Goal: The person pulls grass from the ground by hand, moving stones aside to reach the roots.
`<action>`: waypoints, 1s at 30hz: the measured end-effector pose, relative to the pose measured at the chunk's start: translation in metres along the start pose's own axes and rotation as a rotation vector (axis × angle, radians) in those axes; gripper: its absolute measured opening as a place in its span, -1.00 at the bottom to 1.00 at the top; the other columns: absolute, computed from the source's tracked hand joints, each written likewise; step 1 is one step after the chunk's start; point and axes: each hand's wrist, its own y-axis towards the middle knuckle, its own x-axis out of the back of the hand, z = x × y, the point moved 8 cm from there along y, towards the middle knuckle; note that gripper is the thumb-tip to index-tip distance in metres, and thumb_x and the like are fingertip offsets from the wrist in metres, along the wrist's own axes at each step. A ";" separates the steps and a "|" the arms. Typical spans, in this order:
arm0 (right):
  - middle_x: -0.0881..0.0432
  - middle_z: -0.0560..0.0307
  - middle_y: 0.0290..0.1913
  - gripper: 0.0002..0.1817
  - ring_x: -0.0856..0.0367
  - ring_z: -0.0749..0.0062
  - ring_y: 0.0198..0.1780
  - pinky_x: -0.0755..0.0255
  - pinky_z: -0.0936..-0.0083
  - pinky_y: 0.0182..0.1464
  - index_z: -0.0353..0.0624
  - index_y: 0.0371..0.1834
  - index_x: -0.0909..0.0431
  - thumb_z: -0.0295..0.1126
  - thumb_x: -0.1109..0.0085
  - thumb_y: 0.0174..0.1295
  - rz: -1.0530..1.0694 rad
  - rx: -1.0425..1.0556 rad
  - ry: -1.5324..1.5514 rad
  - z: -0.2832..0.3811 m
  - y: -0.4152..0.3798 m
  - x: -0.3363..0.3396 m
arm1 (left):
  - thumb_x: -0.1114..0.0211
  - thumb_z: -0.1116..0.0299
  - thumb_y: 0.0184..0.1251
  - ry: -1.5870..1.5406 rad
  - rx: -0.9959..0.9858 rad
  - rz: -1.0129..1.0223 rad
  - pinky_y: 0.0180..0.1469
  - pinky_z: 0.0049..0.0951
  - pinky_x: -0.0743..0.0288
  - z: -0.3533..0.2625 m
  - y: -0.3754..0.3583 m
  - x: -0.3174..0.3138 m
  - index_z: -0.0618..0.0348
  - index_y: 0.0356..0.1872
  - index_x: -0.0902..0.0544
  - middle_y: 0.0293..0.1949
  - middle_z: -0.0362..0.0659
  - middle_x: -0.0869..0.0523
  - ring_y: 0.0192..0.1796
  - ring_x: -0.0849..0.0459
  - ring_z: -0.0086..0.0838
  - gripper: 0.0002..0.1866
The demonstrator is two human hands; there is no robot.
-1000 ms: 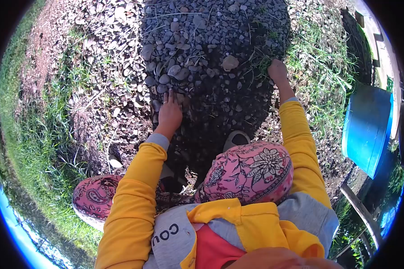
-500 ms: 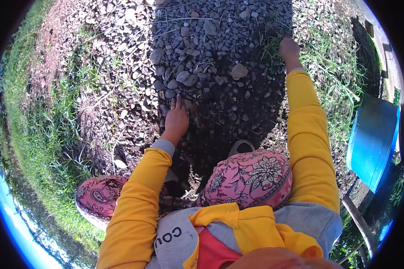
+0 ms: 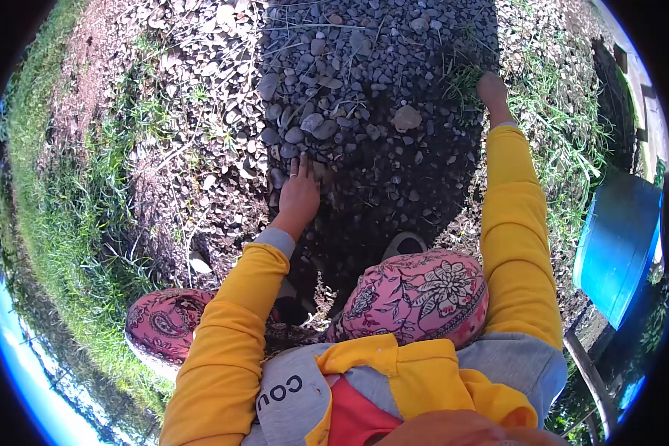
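Note:
My left hand [image 3: 299, 197] rests on the shaded ground with its fingers stretched out, the tips against small stones [image 3: 293, 135] and a brownish stone. It is open and shows a ring on one finger. Farther out on the right, my right hand [image 3: 492, 91] is closed in a fist at the edge of a green grass tuft [image 3: 462, 80]. Blades stick out on its left side; the fingertips are hidden. Between the hands lies a larger tan stone [image 3: 406, 119] among the gravel [image 3: 360, 74].
My knees in pink patterned cloth [image 3: 424, 293] are bent close to the ground. A blue plastic container [image 3: 617, 245] stands at the right, with a wooden stick [image 3: 591, 375] below it. Sunlit grass [image 3: 74, 253] grows on the left, and cut-looking grass [image 3: 565, 130] lies at the right.
The view has shifted slightly, so the ground appears farther right. My right hand has drawn a little toward me, still closed beside the tuft. My left hand stays on the stones.

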 end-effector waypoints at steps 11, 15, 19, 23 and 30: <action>-0.57 -0.16 -0.43 -0.79 -0.53 -0.04 -0.38 -0.40 0.16 -0.26 -0.29 -0.43 -0.54 -0.38 0.03 0.01 -0.550 0.084 0.461 -0.031 -0.024 0.084 | 0.05 0.30 0.25 0.096 0.006 -0.023 0.22 -0.34 -0.26 -0.001 -0.003 0.003 0.37 0.24 -0.20 0.36 0.01 -0.04 0.36 -0.09 -0.09 -0.45; -0.59 -0.18 -0.25 -0.74 -0.57 -0.01 -0.18 -0.44 0.19 -0.13 -0.30 -0.34 -0.53 -0.35 0.08 0.09 -0.139 0.029 -0.077 -0.009 -0.027 0.038 | 0.04 0.30 0.23 0.103 0.007 0.004 0.23 -0.33 -0.25 0.001 -0.002 0.001 0.37 0.24 -0.19 0.35 0.01 -0.05 0.36 -0.08 -0.09 -0.44; -0.58 -0.25 -0.25 -0.74 -0.57 -0.06 -0.17 -0.44 0.17 -0.13 -0.31 -0.32 -0.53 -0.41 0.15 0.06 -0.033 0.036 0.096 0.005 -0.030 0.036 | 0.03 0.29 0.22 0.082 0.004 -0.023 0.22 -0.32 -0.26 0.002 -0.002 0.001 0.37 0.23 -0.22 0.35 0.03 -0.04 0.36 -0.08 -0.09 -0.44; -0.59 -0.24 -0.36 -0.76 -0.60 -0.05 -0.26 -0.46 0.17 -0.21 -0.33 -0.40 -0.53 -0.39 0.08 0.04 -0.367 0.106 -0.058 0.017 -0.046 0.060 | 0.05 0.28 0.24 0.098 -0.019 -0.018 0.23 -0.29 -0.24 0.001 0.001 -0.007 0.37 0.24 -0.20 0.35 0.05 -0.04 0.36 -0.09 -0.08 -0.44; -0.59 -0.22 -0.26 -0.75 -0.58 -0.03 -0.17 -0.46 0.17 -0.13 -0.25 -0.35 -0.54 -0.39 0.16 0.08 -0.237 -0.040 0.061 0.037 -0.059 0.058 | 0.09 0.27 0.30 -0.015 0.007 0.005 0.29 -0.15 -0.11 0.004 -0.001 -0.007 0.38 0.23 -0.20 0.35 0.07 -0.03 0.36 -0.07 -0.06 -0.47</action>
